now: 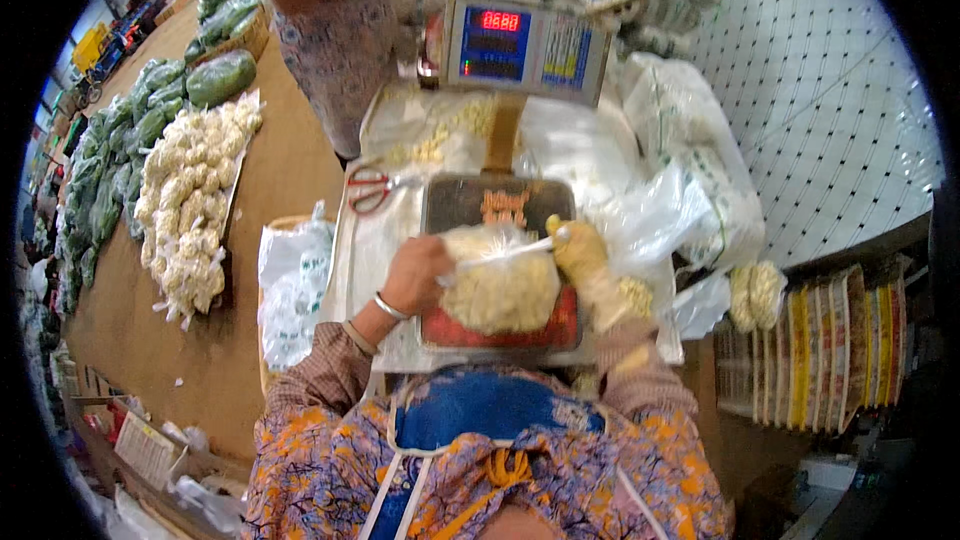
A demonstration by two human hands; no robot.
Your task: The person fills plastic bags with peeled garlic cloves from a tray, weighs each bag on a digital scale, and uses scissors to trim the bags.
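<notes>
A clear plastic bag (500, 295) packed with pale pieces that look like peeled garlic cloves rests on the dark platform of a weighing scale (438, 202). A narrow white strip (515, 252) is stretched across the top of the bag, between my two hands. My left hand (418, 275), bare with a bracelet at the wrist, is closed at the strip's left end, against the bag's side. My right hand (582, 252), in a yellowish glove, pinches the strip's right end. Whether the strip is a tie or the bag's twisted neck, I cannot tell.
Red-handled scissors (370, 190) lie left of the scale. Its lit display (525, 45) stands behind the platform, near loose cloves (440, 140). Another person (335, 40) stands at the far left. Filled bags (190, 200) cover the floor left; stacked crates (820, 350) stand right.
</notes>
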